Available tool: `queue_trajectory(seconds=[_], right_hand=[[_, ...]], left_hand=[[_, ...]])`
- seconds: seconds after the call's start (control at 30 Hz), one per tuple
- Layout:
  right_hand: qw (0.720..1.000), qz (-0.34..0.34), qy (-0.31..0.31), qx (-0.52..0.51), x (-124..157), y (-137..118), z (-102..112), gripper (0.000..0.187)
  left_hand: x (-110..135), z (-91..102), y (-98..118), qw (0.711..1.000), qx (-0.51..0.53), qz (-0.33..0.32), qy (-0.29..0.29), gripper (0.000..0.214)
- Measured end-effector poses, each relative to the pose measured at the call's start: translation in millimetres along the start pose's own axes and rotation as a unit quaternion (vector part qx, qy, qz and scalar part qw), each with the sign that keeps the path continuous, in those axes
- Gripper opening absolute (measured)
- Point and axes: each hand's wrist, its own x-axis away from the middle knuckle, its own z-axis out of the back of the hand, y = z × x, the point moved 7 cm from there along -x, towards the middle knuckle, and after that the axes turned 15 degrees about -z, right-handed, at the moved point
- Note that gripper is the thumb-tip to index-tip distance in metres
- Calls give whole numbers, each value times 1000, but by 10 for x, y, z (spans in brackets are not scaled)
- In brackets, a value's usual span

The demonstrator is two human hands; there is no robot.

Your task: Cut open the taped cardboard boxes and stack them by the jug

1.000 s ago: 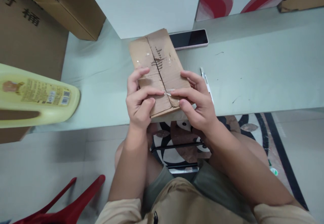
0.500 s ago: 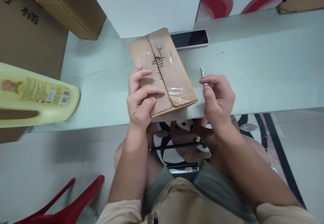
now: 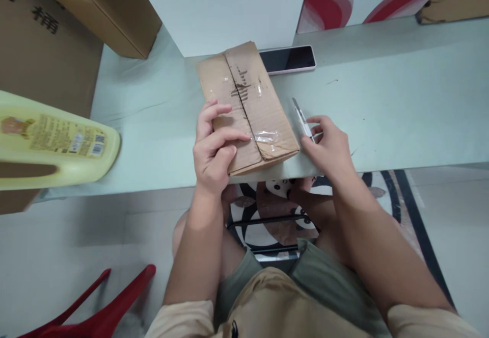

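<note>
A small brown cardboard box (image 3: 263, 101) lies aslant at the table's front edge, with clear tape and dark markings across its top seam. My left hand (image 3: 216, 147) holds its near left side, fingers and thumb pressed on the top. Just right of the box, my right hand (image 3: 330, 141) has thumb and fingers about a slim utility knife (image 3: 303, 119). The knife's blade end points away from me and slightly left. Whether the knife also touches the table cannot be made out. Behind the box is a phone (image 3: 290, 59), partly covered by it.
A yellow jug with a handle (image 3: 84, 147) lies at the left. Large cartons (image 3: 126, 17), a white box (image 3: 229, 11) and a red-and-white box (image 3: 328, 1) line the back of the pale table (image 3: 401, 98). A red stool (image 3: 114, 302) is on the floor at lower left.
My right hand has turned and lowered slightly, its fingers less curled. More of the knife shows now, its tip shifted left towards the box. The left hand and the box are nearly unmoved.
</note>
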Motion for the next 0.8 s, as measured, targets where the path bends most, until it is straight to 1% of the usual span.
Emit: queue_trajectory(seconds=[0.03, 0.1, 0.17, 0.27, 0.33, 0.4, 0.47, 0.6, 0.7, 0.8], right_hand=[[998, 7, -14, -59, 13, -37, -10, 42], [985, 33, -40, -162, 44, -109, -37, 44], [972, 64, -53, -219, 73, -157, -62, 47], [957, 96, -50, -269, 100, -182, -79, 46], [944, 102, -43, -309, 108, -178, -78, 39], [929, 102, -45, -352, 111, -175, -80, 30], [910, 102, -62, -396, 109, -177, -87, 26], [867, 112, -107, -473, 62, -161, -35, 28], [850, 116, -129, -497, 11, -136, 56, 28], [835, 120, -134, -520, 42, -185, 159, 22]], left_hand=[[-4, -2, 0, 1000, -3, 12, 0, 28], [-5, -8, -9, 999, -13, 42, -4, 30], [-4, -12, -11, 998, -20, 55, -4, 32], [-5, -9, 9, 1000, -16, 26, 8, 35], [-2, -15, 19, 1000, -13, 0, 9, 35], [3, -25, 13, 1000, -15, -11, 5, 35], [6, -29, 4, 1000, -19, -10, 3, 35], [4, -30, 10, 1000, -23, -10, -9, 34], [4, -33, 9, 999, -22, 3, -27, 33], [1, -45, 12, 999, -20, 20, -45, 31]])
